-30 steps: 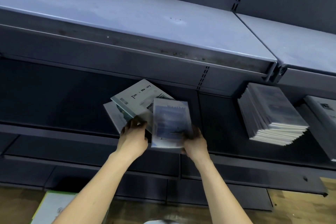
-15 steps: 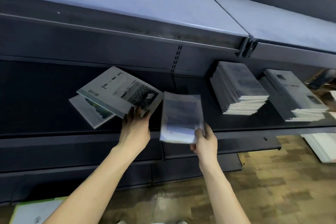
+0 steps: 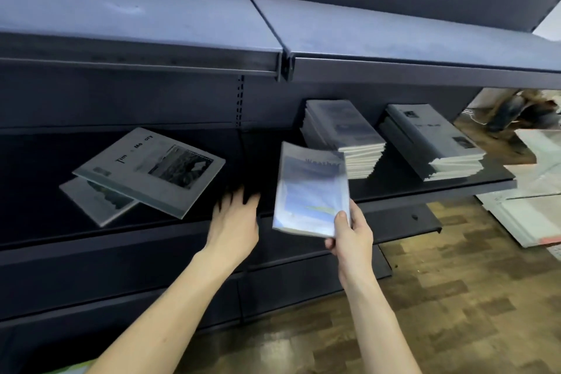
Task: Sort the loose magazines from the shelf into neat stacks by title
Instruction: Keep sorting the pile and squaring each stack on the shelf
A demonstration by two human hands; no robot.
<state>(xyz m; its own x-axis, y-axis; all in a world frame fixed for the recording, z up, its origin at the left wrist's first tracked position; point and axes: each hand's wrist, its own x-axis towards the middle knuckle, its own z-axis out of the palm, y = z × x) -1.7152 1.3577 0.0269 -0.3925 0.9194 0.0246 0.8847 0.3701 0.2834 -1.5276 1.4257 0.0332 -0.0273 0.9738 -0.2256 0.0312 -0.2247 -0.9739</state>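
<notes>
With your right hand (image 3: 349, 234) pinching the magazine (image 3: 311, 188) and left hand (image 3: 233, 222) spread empty, you're mid-sort, so lay it squarely on the matching stack (image 3: 343, 136) at one o'clock.

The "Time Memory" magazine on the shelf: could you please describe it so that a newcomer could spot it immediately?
Look at the dark middle shelf, left of its two neat stacks. The "Time Memory" magazine lies there at an angle, overlapping a smaller magazine beneath it. It alone shows large lettering and a black-and-white landscape photo, and no hand holds it.
</notes>
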